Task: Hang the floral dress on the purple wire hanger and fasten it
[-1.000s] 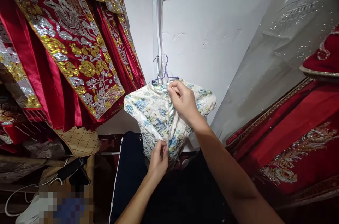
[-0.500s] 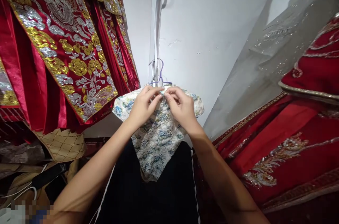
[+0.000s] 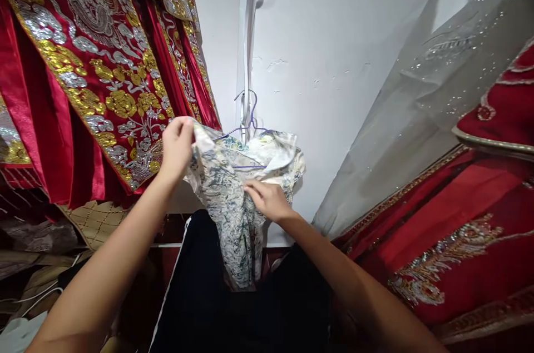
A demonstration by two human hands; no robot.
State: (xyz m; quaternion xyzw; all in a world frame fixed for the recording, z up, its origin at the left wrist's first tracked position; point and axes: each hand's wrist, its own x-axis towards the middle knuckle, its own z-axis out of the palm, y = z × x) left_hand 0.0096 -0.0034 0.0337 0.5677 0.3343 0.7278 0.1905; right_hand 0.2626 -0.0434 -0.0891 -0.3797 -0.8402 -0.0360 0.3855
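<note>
A floral blouse (image 3: 227, 197) in white, blue and green, with crinkled fabric, hangs on a thin purple wire hanger (image 3: 253, 114) in the middle of the head view. Its neckline gapes, and the hanger's lower bar shows inside. My left hand (image 3: 178, 142) is closed on the blouse's left shoulder edge, pulling it outward. Lower down, my right hand (image 3: 267, 197) pinches the front edge of the blouse below the neckline. The right-hand collar flap is folded over and shows a pale inner side.
Red garments with gold and silver sequins (image 3: 125, 103) hang at left. On the right are a sheer grey beaded fabric (image 3: 387, 114) and red embroidered garments (image 3: 450, 203). White straps (image 3: 249, 25) run down the white wall (image 3: 325, 25). Cables and cloth lie at lower left.
My hands were together at the top centre of the blouse. The left has moved out to its shoulder and the right slightly down. The neckline has opened and the front has narrowed.
</note>
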